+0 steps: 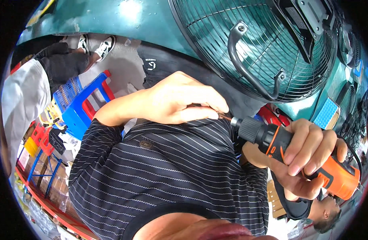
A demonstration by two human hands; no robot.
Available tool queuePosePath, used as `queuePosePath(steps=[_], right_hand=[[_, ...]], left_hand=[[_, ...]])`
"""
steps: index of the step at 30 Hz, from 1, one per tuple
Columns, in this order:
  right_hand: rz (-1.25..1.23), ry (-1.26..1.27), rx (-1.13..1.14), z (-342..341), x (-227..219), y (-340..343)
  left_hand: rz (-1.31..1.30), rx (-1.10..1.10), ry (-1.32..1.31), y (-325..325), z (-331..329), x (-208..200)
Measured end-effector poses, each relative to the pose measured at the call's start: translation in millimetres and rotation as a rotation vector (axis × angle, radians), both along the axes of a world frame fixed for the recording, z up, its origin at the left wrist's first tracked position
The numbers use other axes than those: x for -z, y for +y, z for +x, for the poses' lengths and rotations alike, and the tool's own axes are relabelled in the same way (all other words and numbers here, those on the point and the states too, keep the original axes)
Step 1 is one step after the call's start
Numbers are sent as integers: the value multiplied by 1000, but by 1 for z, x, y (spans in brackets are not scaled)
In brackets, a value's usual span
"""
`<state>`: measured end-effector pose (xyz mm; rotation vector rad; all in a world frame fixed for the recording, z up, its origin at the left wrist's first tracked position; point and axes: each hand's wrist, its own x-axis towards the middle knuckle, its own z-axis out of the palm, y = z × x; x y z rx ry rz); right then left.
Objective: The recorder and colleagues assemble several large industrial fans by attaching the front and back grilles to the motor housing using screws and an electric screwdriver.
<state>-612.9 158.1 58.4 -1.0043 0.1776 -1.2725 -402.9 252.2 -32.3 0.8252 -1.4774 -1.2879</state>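
Observation:
My right hand (312, 154) is wrapped round the body of an orange and black electric screwdriver (274, 141), its bit pointing left in front of my chest. At the tip of the slim copper-coloured bit (225, 117) the fingers of my left hand (186, 100) are pinched together. Whatever lies between those fingertips is hidden. Beyond both hands a large black fan (256, 44) with a round wire guard lies on the green table. A curved black handle (242, 66) is fixed to the guard by a screw at each end.
The green tabletop (152, 18) stretches across the far side. More fan guards (348, 50) and a blue textured block (326, 113) are at the right. On the left are a person in dark shorts (68, 60) and a blue and red plastic stool (86, 104). Another person (308, 210) is at lower right.

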Motion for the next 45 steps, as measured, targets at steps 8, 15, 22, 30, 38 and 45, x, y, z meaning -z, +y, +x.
queuePosePath(steps=[8, 15, 22, 30, 38, 45], right_hand=[[-155, 40, 155, 14, 3, 11], [-396, 106, 236, 30, 13, 18], [-401, 208, 172, 28, 14, 14], [-390, 294, 107, 39, 8, 10], [-355, 449, 154, 46, 0, 16], [-393, 460, 45, 51, -2, 10]], left_hand=[[-343, -471, -529, -4, 1, 6], [-457, -658, -663, -13, 4, 17], [-423, -598, -710, -14, 4, 22], [-420, -585, -712, -16, 7, 25], [-377, -652, -740, -18, 4, 28], [-383, -602, -697, -16, 8, 28]])
